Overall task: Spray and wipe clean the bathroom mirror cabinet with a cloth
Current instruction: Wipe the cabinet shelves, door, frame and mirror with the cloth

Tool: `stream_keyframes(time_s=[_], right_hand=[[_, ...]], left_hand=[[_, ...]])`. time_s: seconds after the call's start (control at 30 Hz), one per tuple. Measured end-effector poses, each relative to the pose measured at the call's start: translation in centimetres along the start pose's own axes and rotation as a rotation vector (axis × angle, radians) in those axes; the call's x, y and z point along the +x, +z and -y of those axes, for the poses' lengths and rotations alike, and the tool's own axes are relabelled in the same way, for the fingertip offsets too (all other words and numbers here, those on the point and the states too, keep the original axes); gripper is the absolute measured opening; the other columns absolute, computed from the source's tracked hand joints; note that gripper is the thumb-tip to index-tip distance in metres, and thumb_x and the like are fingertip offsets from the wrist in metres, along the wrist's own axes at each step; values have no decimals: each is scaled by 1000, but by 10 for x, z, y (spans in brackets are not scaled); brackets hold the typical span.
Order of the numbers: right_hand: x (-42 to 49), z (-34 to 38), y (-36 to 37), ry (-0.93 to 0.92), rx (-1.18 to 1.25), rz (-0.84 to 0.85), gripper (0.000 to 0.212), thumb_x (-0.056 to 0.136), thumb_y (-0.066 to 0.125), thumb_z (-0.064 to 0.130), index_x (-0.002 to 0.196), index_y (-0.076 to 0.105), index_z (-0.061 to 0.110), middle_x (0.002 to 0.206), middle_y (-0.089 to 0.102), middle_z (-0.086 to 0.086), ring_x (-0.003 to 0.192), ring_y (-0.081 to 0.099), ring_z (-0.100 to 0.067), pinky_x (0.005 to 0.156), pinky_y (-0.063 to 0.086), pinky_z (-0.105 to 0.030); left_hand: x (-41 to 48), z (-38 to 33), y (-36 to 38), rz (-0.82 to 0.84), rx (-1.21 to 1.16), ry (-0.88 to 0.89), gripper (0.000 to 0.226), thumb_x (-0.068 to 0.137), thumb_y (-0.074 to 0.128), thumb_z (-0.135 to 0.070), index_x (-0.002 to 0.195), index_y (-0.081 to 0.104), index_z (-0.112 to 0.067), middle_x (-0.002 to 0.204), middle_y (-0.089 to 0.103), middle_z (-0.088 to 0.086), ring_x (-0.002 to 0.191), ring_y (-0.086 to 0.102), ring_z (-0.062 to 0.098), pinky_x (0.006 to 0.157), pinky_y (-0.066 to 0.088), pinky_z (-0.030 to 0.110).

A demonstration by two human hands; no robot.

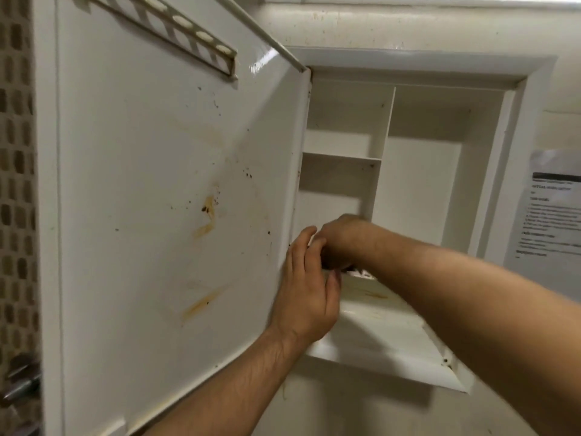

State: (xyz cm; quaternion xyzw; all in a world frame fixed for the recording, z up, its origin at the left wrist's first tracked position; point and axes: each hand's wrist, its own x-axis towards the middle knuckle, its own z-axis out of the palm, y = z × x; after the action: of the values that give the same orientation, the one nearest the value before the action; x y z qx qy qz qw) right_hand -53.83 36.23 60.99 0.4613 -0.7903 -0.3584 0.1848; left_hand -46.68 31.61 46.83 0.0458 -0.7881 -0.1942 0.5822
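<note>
Cabinet door (163, 184) swung open, stained inside. Left hand (306, 287) half-open beside its hinge edge, holding nothing visible. Right hand (338, 240) curled just right of that edge; contents indeterminate. No cloth seen. Likely wiping stage; next needs cloth on stains.

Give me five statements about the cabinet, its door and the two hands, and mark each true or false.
1. The cabinet door is swung open. True.
2. The inner face of the door is spotless. False: it carries yellowish-brown streaks and dark specks.
3. The upper shelves are packed with bottles. False: no items show on them.
4. The left hand and the right hand meet near the door's hinge edge, low in the cabinet. True.
5. A printed paper hangs on the wall to the right of the cabinet. True.
</note>
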Motion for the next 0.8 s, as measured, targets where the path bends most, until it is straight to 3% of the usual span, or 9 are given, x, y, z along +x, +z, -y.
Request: stream_keyframes(time_s=[0.07,0.13,0.23,0.37,0.43,0.53,0.67,0.73,0.8], right_hand=[[-9,-5,0,103,-241,23,18,101,58,41,110,66,28,109,70,5,125,57,-27,117,25,-60],[-9,2,15,166,-299,-21,38,107,43,48,138,59,33,128,68,2,141,45,-34,122,9,-64],[-9,25,26,160,-112,-41,40,107,46,34,147,52,31,128,66,1,124,59,-27,96,43,-44],[-14,4,14,166,278,-64,17,88,69,27,102,74,19,81,69,3,70,64,-14,57,44,-28],[-25,3,20,158,298,-157,23,78,77,31,97,69,19,81,67,2,65,59,-17,55,39,-28],[-43,33,61,184,319,-594,27,94,57,32,118,60,18,105,66,-5,83,58,-27,71,37,-35],[-84,86,121,326,1244,-1142,42,83,45,19,121,62,26,103,68,10,95,61,-5,80,48,-21],[-94,102,140,602,1676,-1076,44,82,41,14,118,57,33,100,65,20,93,63,2,72,43,-7],[-93,101,158,823,2015,-866,34,92,45,9,123,57,17,96,68,6,81,63,-5,63,44,-14]], left_hand=[[-1,3,-5,60,114,16,45,101,42,-35,143,38,-21,165,21,-1,151,24,16,118,34,35],[-6,9,-9,135,260,-4,45,100,44,-27,141,47,-11,164,24,10,153,22,24,121,35,41],[-19,18,-14,233,425,1,43,93,49,-13,134,54,0,165,22,19,155,18,31,126,26,41],[-35,22,-28,232,454,38,42,87,56,-9,128,57,1,162,29,23,152,25,33,121,20,32],[-38,21,-35,191,418,36,41,85,57,-5,125,58,1,158,34,24,149,31,35,119,26,33],[-45,19,-37,159,361,57,41,84,57,0,125,60,2,155,39,23,146,35,34,119,35,37],[-67,20,-28,224,336,176,40,86,58,-6,126,61,-2,154,43,19,143,41,32,119,38,40],[-76,24,-22,288,372,227,40,86,61,-11,125,62,-7,153,45,16,136,48,31,112,43,42],[-82,26,-16,346,390,236,41,84,61,-14,125,62,-9,151,47,14,124,55,29,101,49,43]])
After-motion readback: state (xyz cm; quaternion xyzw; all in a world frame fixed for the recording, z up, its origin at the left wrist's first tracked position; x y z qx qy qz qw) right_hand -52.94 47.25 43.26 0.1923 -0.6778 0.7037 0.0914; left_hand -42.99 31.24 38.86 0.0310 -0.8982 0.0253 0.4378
